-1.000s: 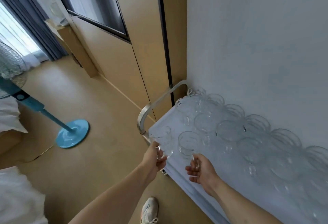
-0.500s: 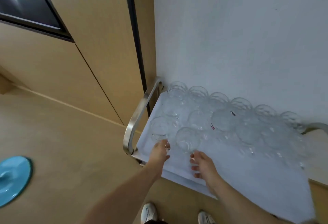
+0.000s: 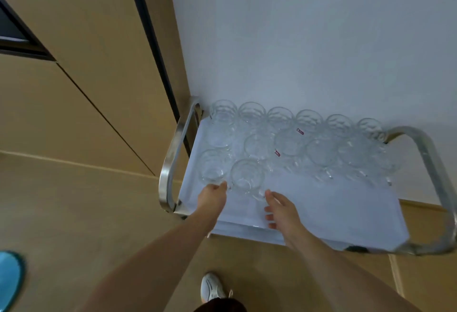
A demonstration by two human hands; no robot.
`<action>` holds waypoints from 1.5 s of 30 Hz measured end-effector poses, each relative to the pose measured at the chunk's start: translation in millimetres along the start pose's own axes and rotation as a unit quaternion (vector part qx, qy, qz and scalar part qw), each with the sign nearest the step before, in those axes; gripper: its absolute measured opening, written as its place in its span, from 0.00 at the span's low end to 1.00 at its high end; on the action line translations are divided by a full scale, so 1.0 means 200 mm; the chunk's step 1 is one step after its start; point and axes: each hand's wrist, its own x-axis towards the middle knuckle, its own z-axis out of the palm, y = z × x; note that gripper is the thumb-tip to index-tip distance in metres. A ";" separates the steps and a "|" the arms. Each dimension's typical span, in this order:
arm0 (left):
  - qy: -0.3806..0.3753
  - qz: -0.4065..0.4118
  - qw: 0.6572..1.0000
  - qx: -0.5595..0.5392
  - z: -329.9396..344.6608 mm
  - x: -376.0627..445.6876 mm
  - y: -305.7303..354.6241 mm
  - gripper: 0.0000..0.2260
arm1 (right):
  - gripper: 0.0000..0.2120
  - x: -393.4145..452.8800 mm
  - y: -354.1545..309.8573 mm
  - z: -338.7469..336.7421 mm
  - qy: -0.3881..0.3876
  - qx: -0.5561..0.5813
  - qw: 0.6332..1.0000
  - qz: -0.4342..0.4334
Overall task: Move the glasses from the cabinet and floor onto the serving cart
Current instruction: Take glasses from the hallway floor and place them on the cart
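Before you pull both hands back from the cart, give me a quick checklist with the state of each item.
1. Left glass standing on the cart: ok, upright on the white top.
2. Right glass standing: ok, upright beside the left one.
3. Left hand released: cannot tell, its fingertips are at the left glass's base.
4. Right hand released: ok, fingers spread, just short of the right glass's handle.
5. Free space for more glasses: ok, the near right part of the cart top is bare.
6. Glasses clear of the near edge: ok, both sit inboard of it.
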 end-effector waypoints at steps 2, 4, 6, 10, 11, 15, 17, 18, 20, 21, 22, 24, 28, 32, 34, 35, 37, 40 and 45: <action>0.044 0.046 0.991 0.117 -0.04 -0.10 0.05 0.18 | 0.23 -0.02 -0.01 -0.07 0.000 -0.005 1.000 -0.019; 0.081 0.089 0.971 0.205 -0.06 -0.20 0.10 0.17 | 0.23 -0.05 -0.03 -0.16 -0.004 -0.015 0.999 -0.039; 0.106 0.128 0.954 0.249 -0.05 -0.31 0.18 0.14 | 0.24 -0.08 -0.04 -0.29 -0.002 -0.038 0.997 -0.067; 0.136 0.222 0.917 0.302 0.18 -0.54 0.36 0.12 | 0.25 -0.17 -0.06 -0.62 -0.002 -0.099 0.987 -0.128; 0.138 0.253 0.905 0.314 0.27 -0.60 0.40 0.12 | 0.25 -0.19 -0.06 -0.72 0.002 -0.112 0.983 -0.144; 0.115 0.365 0.860 0.339 0.72 -0.83 0.53 0.15 | 0.27 -0.28 -0.01 -1.18 0.033 -0.136 0.972 -0.190; 0.085 0.413 0.840 0.341 1.00 -0.96 0.57 0.16 | 0.27 -0.34 0.04 -1.45 0.068 -0.159 0.962 -0.212; 0.069 0.436 0.830 0.342 1.14 -1.02 0.59 0.17 | 0.28 -0.35 0.08 -1.58 0.089 -0.177 0.955 -0.221; 0.032 0.477 0.807 0.347 1.45 -1.15 0.61 0.18 | 0.29 -0.39 0.16 -1.85 0.133 -0.203 0.944 -0.225; 0.012 0.497 0.793 0.351 1.60 -1.22 0.61 0.18 | 0.29 -0.41 0.22 -1.99 0.158 -0.212 0.939 -0.221; -0.008 0.513 0.781 0.356 1.75 -1.29 0.61 0.19 | 0.29 -0.44 0.28 -2.13 0.185 -0.220 0.933 -0.216; -0.048 0.541 0.753 0.372 2.05 -1.44 0.59 0.20 | 0.29 -0.50 0.44 -2.39 0.239 -0.223 0.924 -0.197; -0.149 0.592 0.673 0.418 2.58 -1.70 0.52 0.23 | 0.30 -0.65 0.78 -2.85 0.335 -0.208 0.911 -0.122; -0.226 0.639 0.568 0.467 3.08 -1.99 0.46 0.25 | 0.32 -0.79 1.14 -3.21 0.398 -0.146 0.905 -0.030; -0.264 0.662 0.520 0.471 3.32 -2.13 0.41 0.26 | 0.32 -0.85 1.30 -3.36 0.427 -0.115 0.897 0.009; -0.284 0.670 0.497 0.473 3.44 -2.20 0.38 0.26 | 0.33 -0.87 1.37 -3.43 0.437 -0.100 0.893 0.032; -0.321 0.677 0.453 0.482 3.68 -2.31 0.32 0.27 | 0.33 -0.91 1.51 -3.58 0.451 -0.075 0.886 0.077; -0.362 0.684 0.385 0.503 4.04 -2.46 0.26 0.28 | 0.33 -0.94 1.67 -3.83 0.472 -0.050 0.870 0.135; -0.391 0.692 0.316 0.518 4.62 -2.66 0.33 0.29 | 0.33 -0.94 1.81 -4.28 0.493 -0.009 0.844 0.211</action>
